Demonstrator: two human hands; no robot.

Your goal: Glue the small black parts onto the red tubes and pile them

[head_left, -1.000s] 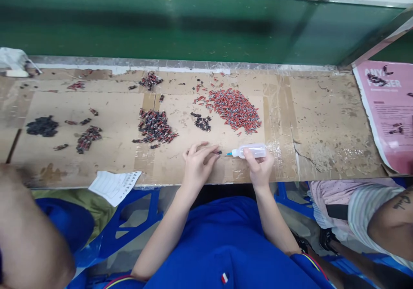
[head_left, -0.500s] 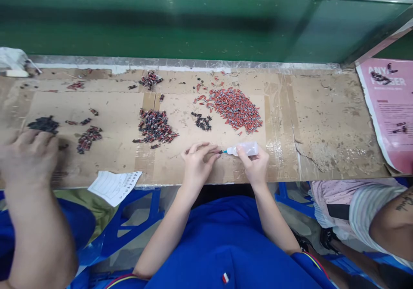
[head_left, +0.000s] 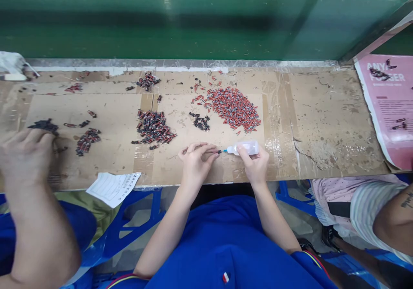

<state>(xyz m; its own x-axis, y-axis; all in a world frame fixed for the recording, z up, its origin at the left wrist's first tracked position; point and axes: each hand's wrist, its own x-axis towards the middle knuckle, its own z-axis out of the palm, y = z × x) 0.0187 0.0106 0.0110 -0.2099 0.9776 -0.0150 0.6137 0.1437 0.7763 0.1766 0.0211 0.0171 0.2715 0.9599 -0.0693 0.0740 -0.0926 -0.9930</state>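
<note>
Between the fingertips of my left hand (head_left: 197, 162) is a small black part (head_left: 220, 151), too small to make out in detail. My right hand (head_left: 254, 164) grips a clear plastic squeeze bottle (head_left: 247, 147) lying nearly level, its teal needle tip (head_left: 225, 150) pointing left at the black part. Whether tip and part touch, I cannot tell. Beyond my hands lies a small heap of black pieces (head_left: 201, 123). Behind it spreads a large pile of small red-and-silver parts (head_left: 234, 108). Left of my hands is a pile of black-and-red parts (head_left: 155, 127).
A co-worker's hand (head_left: 27, 155) is over a dark heap (head_left: 45, 125) at the left. A paper slip (head_left: 112, 188) overhangs the front edge of the cardboard-covered table (head_left: 329, 116). A pink sheet (head_left: 392, 108) lies at right, near another seated person. A green panel (head_left: 193, 22) closes the back.
The view has shifted slightly. My hands keep nearly the same hold, with the bottle's tip still at the black part. The co-worker's hand at the left has moved a little.
</note>
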